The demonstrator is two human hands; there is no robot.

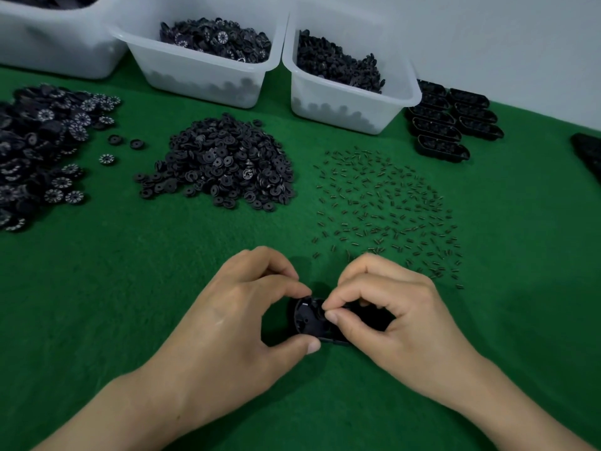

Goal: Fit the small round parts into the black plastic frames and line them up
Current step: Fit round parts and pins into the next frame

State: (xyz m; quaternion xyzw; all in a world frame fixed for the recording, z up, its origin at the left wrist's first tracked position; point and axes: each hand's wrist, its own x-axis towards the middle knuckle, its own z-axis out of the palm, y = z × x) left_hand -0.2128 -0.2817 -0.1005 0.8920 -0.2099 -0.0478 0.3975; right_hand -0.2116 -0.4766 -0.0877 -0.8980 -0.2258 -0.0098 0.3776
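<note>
Green felt (97, 288), near edge: left hand (234, 314) grips the black frame (307, 322), right hand (390, 307) pinches a round part (321, 312) that could jam if tilted.

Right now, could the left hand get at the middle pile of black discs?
Probably yes: only bare green cloth lies between the left hand and the pile, though it now holds the black frame.
</note>
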